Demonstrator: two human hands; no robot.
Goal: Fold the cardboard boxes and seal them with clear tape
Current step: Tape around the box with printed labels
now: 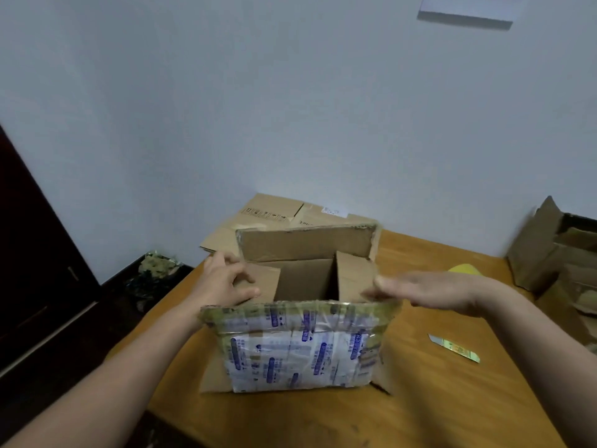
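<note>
Seen from the head camera, the box [300, 350] stands open on the table [420, 399] between both hands. The left hand [226, 281] curls its fingers around the box's left flap. The right hand [429, 294] is flat, its straight fingertips touching the right flap. Flat cardboard [268, 215] lies beyond the left hand. A cutter [454, 349] lies below the right hand.
</note>
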